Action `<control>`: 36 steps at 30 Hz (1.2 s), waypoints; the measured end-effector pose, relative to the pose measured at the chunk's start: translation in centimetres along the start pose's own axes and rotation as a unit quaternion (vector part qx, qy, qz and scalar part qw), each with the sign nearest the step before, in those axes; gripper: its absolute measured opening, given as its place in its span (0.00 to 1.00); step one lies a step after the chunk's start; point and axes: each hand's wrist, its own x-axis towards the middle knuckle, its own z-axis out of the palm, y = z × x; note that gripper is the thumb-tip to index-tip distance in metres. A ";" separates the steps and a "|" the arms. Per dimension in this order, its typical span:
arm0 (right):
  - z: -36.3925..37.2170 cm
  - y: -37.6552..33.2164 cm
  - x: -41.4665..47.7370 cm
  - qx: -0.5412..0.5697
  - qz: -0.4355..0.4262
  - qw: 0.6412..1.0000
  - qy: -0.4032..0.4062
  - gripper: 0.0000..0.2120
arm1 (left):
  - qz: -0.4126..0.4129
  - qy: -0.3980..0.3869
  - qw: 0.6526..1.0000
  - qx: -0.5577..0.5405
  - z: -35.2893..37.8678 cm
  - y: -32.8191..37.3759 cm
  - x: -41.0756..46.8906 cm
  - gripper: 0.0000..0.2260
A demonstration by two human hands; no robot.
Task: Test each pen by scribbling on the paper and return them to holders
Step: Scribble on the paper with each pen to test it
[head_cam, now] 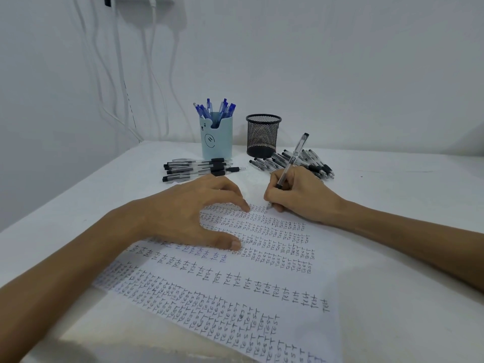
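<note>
Pinching a clear plastic pen (290,163), the right hand (301,200) wrote; the open left hand (183,213) pressed the white paper (235,297), which could slip if pressed too softly.

Your right hand (301,197) hides the lower barrel of the pen (292,158); the paper (301,331) runs off the bottom edge.

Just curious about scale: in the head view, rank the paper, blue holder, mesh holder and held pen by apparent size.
1. paper, nearest the camera.
2. blue holder and mesh holder: look alike, not ranked.
3. held pen, slimmest.
</note>
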 end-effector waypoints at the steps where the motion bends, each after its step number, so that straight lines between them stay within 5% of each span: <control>1: 0.0 0.0 0.0 0.002 0.000 1.000 -0.002 0.07 | -0.001 0.000 1.000 0.001 0.0 0.0 0.0 0.29; 21: 0.1 -0.1 0.3 0.015 0.036 0.999 0.014 0.09 | 0.000 0.014 1.000 -0.009 0.2 -0.2 0.0 0.25; 26: -0.3 -0.1 0.8 0.224 0.113 0.968 0.021 0.16 | -0.029 0.113 0.993 -0.011 1.2 -1.1 0.4 0.19; 29: -0.4 0.4 0.9 0.244 0.100 0.964 0.014 0.21 | -0.063 0.199 0.976 0.068 1.4 -2.4 0.5 0.11; 31: -0.4 0.8 0.7 0.235 0.059 0.970 0.006 0.15 | -0.106 0.246 0.958 0.101 1.3 -3.4 0.4 0.07; 33: -0.5 0.6 0.5 0.244 0.038 0.969 0.009 0.08 | -0.149 0.267 0.943 0.128 1.1 -4.1 0.2 0.08; 36: -0.4 -0.1 0.6 0.301 0.071 0.951 0.025 0.13 | -0.191 0.264 0.933 0.156 1.0 -5.1 -0.2 0.11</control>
